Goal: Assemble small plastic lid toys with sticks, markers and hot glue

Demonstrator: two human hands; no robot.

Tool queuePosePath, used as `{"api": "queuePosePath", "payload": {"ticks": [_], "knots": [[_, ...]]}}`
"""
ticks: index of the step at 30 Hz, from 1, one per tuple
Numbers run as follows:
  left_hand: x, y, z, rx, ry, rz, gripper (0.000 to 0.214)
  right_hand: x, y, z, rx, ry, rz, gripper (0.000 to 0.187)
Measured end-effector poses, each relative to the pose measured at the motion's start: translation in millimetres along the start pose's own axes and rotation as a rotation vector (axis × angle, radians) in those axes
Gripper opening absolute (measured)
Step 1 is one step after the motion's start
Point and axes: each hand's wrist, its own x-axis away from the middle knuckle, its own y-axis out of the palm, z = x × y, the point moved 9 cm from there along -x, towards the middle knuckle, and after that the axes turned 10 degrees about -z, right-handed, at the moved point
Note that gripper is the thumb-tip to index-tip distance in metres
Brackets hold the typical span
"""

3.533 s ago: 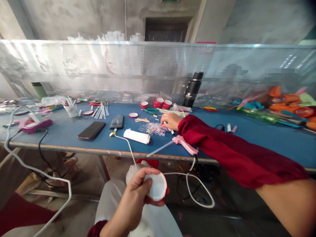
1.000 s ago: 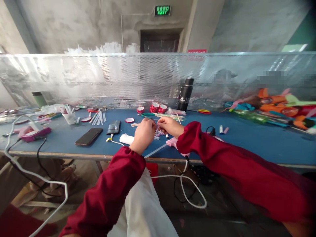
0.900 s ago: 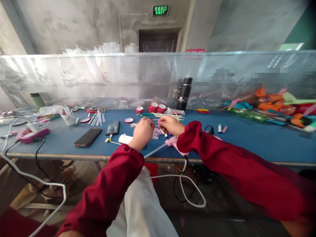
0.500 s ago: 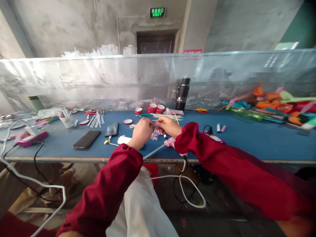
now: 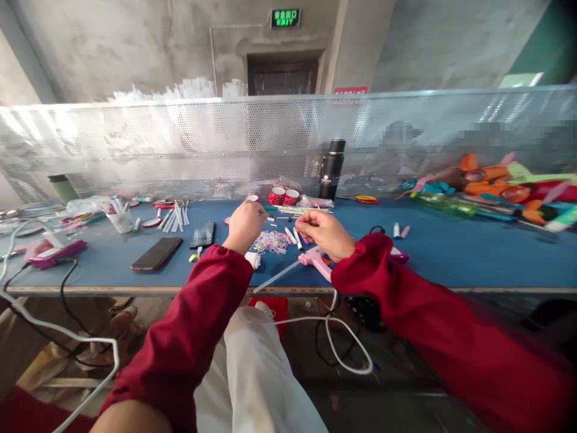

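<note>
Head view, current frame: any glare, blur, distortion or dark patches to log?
Head view, left: bright glare on the perforated screen. Head view, lower right: the right sleeve looks stretched and blurred. Head view, upper right: dark corner. Head view, centre: left hand and right hand are fairly clear; anything pinched is too small to tell.

Got a loose heap of tiny pastel loops (image 5: 271, 242) on the flat blue tabletop (image 5: 451, 252). Red-sleeved left hand (image 5: 246, 225)'s just left of it, red-sleeved right hand (image 5: 328, 233) off to its right.
</note>
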Motion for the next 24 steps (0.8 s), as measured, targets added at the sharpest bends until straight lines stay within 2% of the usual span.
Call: {"api": "queuePosePath", "payload": {"ticks": [1,3,4,6,9,11,18,24], "knots": [[8.1,1.4,1.1,0.098,0.026,0.004,0.017,9.3,0.9,-5.4,0.012,-0.015,0.018,0.012],[32.6,16.9,1.4,0.382,0.030,-0.070,0.023,33.1,5.0,-16.1,0.079,-0.051,0.075,0.013],[48.8,28.1,2.5,0.537,0.019,-0.120,0.027,46.9,9.1,-21.0,0.126,-0.077,0.108,0.013],[84.9,45.4,7.2,0.778,0.008,-0.147,0.030,75.2,23.3,-29.1,0.246,-0.141,0.154,0.010],[131.8,56.1,14.6,0.886,0.028,-0.087,0.025,113.5,45.9,-33.5,0.386,-0.226,0.251,0.009],[151.9,60.0,12.8,0.890,-0.008,-0.052,0.019,129.9,60.1,-31.2,0.427,-0.244,0.279,0.011],[179.8,73.7,1.3,0.945,-0.121,-0.047,0.018,153.0,83.9,-32.1,0.517,-0.279,0.302,0.015],[194.9,76.9,0.7,0.947,-0.104,-0.039,0.021,164.0,95.5,-31.3,0.585,-0.329,0.285,0.013]]}}
